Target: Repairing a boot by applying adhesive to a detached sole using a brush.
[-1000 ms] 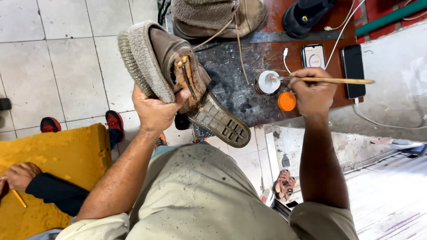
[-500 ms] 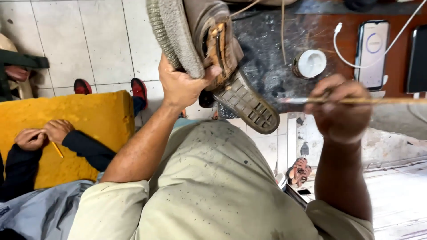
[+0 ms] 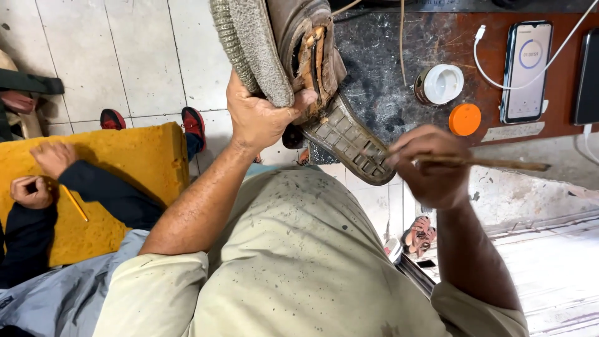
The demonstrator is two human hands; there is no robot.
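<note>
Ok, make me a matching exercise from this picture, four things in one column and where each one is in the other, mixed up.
Things:
1. shoe
2. thin stick
3. orange lid
4. yellow pencil

Places:
A. lying on the yellow pad
B. gripped by the left hand
C. lying on the workbench
D. held in the right hand

Pairs: 1-B, 2-D, 3-C, 4-A

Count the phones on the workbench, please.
2. One phone lies face up with a white cable plugged in; a second phone is cut off by the right edge. Others may be hidden.

pale tiled floor [image 3: 112,56], dark stained worktop [image 3: 380,81], perhaps a stone ledge [image 3: 530,193]
</note>
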